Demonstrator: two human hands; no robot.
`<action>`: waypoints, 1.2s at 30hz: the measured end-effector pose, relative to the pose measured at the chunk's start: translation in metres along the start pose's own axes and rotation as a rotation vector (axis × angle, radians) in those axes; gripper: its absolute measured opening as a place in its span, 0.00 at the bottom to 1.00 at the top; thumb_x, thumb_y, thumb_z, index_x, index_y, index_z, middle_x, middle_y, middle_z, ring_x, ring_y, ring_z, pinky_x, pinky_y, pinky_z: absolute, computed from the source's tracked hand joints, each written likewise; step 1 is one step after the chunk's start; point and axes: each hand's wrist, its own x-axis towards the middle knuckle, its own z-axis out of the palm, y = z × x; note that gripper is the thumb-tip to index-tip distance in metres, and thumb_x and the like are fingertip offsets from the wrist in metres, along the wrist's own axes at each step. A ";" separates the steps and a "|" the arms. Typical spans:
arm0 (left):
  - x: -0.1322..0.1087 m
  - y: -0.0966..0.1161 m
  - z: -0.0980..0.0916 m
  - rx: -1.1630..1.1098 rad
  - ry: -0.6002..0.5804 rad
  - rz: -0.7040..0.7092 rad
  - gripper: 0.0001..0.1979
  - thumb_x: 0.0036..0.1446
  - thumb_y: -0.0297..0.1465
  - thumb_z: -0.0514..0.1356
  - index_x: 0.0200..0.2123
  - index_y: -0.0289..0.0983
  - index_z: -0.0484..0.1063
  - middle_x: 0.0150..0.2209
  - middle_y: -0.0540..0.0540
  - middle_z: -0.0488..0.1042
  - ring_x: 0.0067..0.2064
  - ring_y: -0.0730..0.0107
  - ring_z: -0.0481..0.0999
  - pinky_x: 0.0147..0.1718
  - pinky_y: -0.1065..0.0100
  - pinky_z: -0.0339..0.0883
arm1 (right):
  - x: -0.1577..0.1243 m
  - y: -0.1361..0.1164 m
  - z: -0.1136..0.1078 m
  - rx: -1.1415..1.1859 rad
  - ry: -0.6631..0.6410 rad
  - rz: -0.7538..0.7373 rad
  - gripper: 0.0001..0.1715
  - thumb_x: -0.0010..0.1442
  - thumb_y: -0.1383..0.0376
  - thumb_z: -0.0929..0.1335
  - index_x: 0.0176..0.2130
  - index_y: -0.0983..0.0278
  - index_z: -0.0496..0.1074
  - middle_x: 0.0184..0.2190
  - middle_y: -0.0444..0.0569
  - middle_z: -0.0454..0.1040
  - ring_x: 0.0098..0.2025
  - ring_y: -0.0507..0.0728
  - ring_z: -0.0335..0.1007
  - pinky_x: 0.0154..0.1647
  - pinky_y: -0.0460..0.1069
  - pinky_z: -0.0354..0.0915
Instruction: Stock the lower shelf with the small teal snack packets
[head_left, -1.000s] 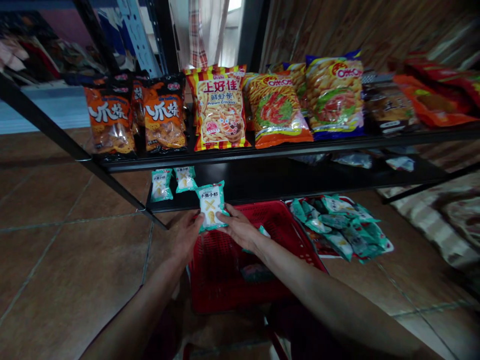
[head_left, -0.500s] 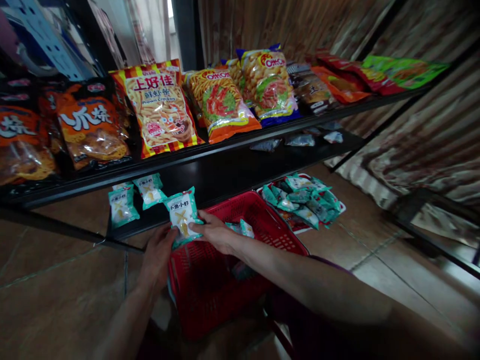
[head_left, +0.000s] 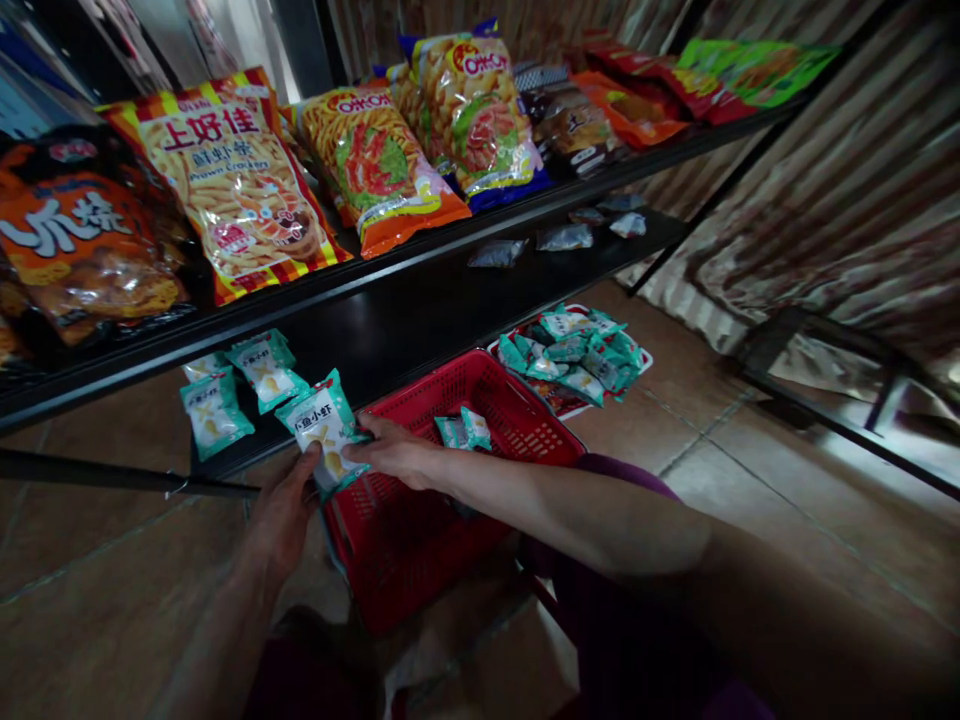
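Observation:
Both hands hold one small teal snack packet (head_left: 324, 425) upright at the front edge of the low black shelf (head_left: 420, 320). My left hand (head_left: 281, 515) grips its lower left side. My right hand (head_left: 394, 455) pinches its right edge, reaching over the red basket (head_left: 420, 530). Two more teal packets (head_left: 238, 385) stand on the shelf just left of it. Another teal packet (head_left: 463, 430) lies inside the basket.
Large crisp and prawn-cracker bags (head_left: 232, 180) line the upper shelf. A pile of teal packets (head_left: 574, 350) lies on a tray on the tiled floor to the right of the basket. Small clear packets (head_left: 562, 235) sit far along the low shelf. A striped cloth (head_left: 825, 220) hangs at right.
The view has swung right and down. The packet in both hands has dropped a little toward the shelf's front edge, next to the two standing packets.

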 end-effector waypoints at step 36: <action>0.060 -0.005 0.087 -0.274 0.015 -0.080 0.10 0.55 0.25 0.54 0.39 0.33 0.73 0.31 0.45 0.77 0.34 0.69 0.77 0.36 0.68 0.71 | 0.023 -0.030 -0.058 -0.513 0.313 -0.003 0.22 0.48 0.68 0.69 0.46 0.58 0.71 0.39 0.44 0.76 0.40 0.54 0.71 0.39 0.46 0.66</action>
